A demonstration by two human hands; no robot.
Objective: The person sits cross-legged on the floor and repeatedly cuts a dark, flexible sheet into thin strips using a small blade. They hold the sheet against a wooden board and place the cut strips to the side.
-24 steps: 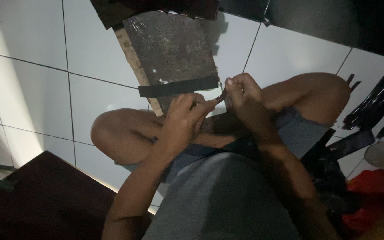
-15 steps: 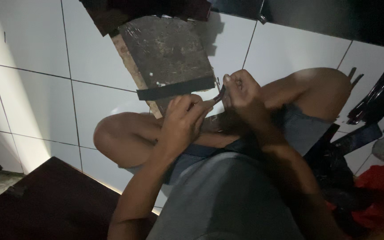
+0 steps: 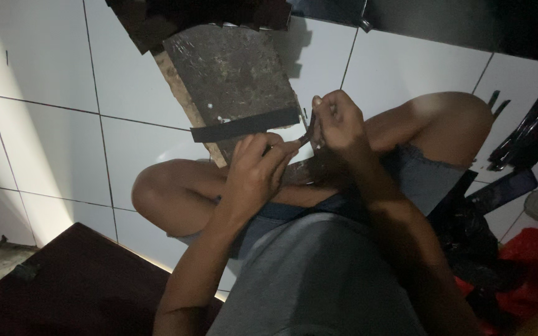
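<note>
Pinching a small dark strip (image 3: 306, 138) between them, both hands, left (image 3: 258, 171) and right (image 3: 337, 121), meet beside the board (image 3: 228, 74).

Single head-worn camera, looked steeply down, close over the lap, framed white tiled floor (image 3: 51, 143), no second view

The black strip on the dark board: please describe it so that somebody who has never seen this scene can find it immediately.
Find the white tiled floor, then the dark, rough board lying in front of the seated person's knees. The black strip lies flat across the board's near end, just beyond the left hand and right hand. Unlike the loose black strips piled far right, it lies single across the board.
</note>
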